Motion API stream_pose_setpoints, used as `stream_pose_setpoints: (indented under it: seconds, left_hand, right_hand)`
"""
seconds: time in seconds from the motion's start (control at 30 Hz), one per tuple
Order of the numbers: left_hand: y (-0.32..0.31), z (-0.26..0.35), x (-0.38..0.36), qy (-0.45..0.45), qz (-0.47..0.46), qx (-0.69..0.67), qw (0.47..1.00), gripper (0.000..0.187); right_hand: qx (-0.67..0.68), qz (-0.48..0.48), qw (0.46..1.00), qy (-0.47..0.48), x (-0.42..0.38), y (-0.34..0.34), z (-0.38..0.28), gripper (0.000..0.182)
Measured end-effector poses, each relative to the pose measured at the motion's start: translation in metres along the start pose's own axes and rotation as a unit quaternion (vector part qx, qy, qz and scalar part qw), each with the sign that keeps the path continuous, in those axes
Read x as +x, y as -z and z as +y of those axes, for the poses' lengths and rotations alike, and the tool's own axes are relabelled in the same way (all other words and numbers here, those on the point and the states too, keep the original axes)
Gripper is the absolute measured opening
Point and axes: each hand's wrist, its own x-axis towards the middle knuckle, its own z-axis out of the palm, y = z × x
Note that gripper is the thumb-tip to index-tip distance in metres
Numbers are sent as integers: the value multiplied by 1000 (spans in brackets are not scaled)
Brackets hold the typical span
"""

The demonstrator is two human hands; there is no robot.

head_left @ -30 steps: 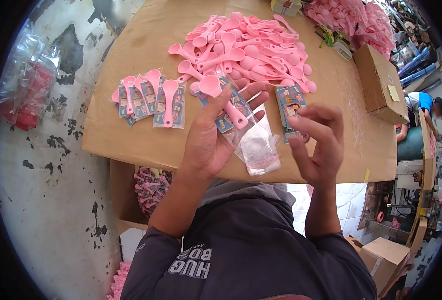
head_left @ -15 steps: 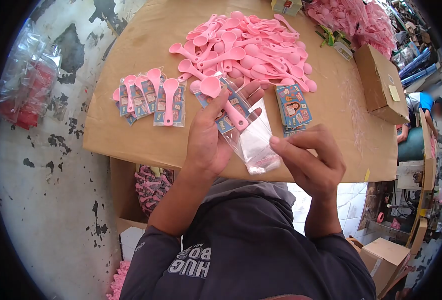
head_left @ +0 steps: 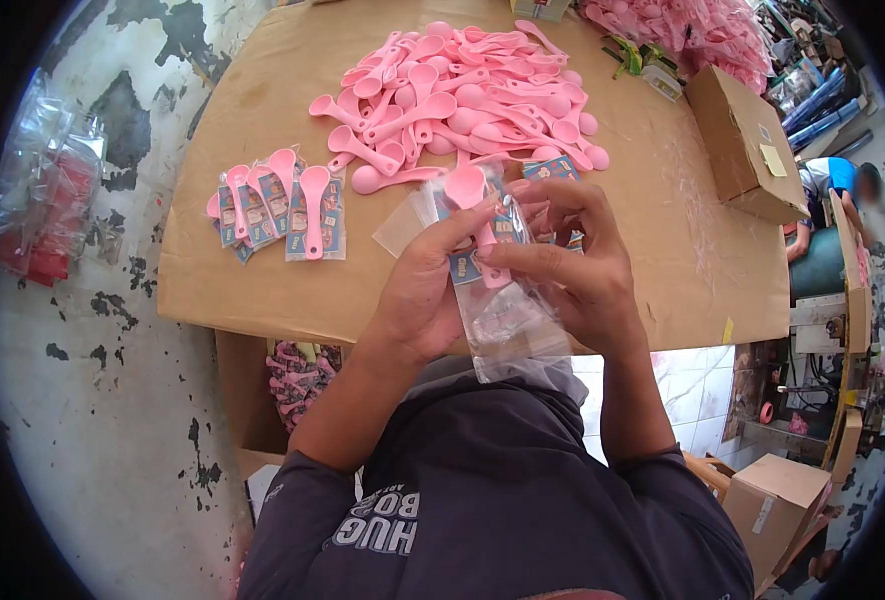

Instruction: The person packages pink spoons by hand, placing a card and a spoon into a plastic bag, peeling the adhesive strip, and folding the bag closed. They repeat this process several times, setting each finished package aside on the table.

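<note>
My left hand is closed on a clear plastic bag with a pink spoon and a blue printed card. Its thumb presses near the spoon's bowl. The bag's loose lower end hangs towards my body, and more clear plastic fans out left of the hand. My right hand grips the same bag from the right, thumb by the spoon's handle and fingers at the card's edge. Behind it, a stack of blue cards is mostly hidden. A pile of loose pink spoons lies just beyond.
Several bagged spoons with cards lie at the table's left. A cardboard box stands on the right edge, with bagged pink items behind it. Below the table is an open carton. Another person sits far right.
My right hand has moved up and left from the bag's loose end onto the spoon and card. The bag is more upright, and loose clear plastic now shows left of it. The view has shifted slightly.
</note>
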Motion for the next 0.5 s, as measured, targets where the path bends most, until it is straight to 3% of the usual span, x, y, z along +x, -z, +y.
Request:
stream_pose_setpoints:
  seconds: [0.13, 0.2, 0.27, 0.33, 0.37, 0.5]
  left_hand:
    - [1, 3, -2, -40, 22, 27, 999, 49]
    - [-1, 5, -3, -141, 73, 97, 983, 52]
    - [-9, 9, -5, -153, 46, 116, 980, 55]
    - [-17, 10, -8, -204, -36, 351, 913, 58]
    - [-18, 7, -7, -234, -36, 379, 895, 50]
    - [-17, -2, -10, -245, 31, 419, 874, 42]
  right_hand:
    - [101, 23, 994, -33, 4, 10, -9, 31]
    - [225, 123, 961, -99, -1, 4, -3, 20]
    - [196, 133, 968, -84, 0, 3, 1, 24]
    - [242, 104, 940, -215, 2, 5, -9, 38]
    - [250, 87, 939, -217, 1, 3, -7, 48]
    - [281, 61, 923, -257, -8, -2, -3, 47]
